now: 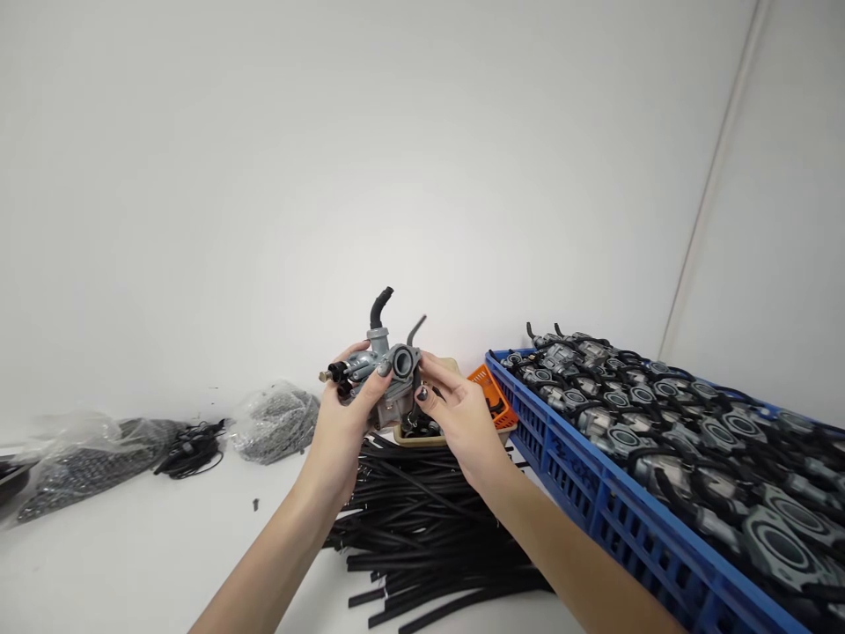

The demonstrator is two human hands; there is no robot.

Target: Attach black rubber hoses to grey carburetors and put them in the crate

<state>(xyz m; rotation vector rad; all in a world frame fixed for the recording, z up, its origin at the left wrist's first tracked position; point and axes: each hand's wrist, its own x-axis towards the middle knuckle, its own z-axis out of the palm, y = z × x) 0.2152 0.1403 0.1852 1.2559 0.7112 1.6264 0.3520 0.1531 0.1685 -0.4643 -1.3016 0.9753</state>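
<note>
A grey metal carburetor (379, 363) is held up in front of me, above the table. From its top rises a bent black rubber boot (378, 306), and a thin lever (415, 329) sticks up at its right. My left hand (340, 431) is closed around the carburetor's left side, thumb near the round flange opening. At the right side, the fingers of my right hand (466, 423) grip the body just beside the flange; what lies between these fingertips is partly hidden. Many lengths of black hose (429, 537) lie in a pile beneath both hands.
A blue crate (581, 449) full of carburetors stands at right. Behind the hoses are a beige tray (505, 435) and an orange basket (507, 417) with small black parts. Clear bags (99, 458) of small parts and a black cord bundle (191, 449) lie left, by the wall.
</note>
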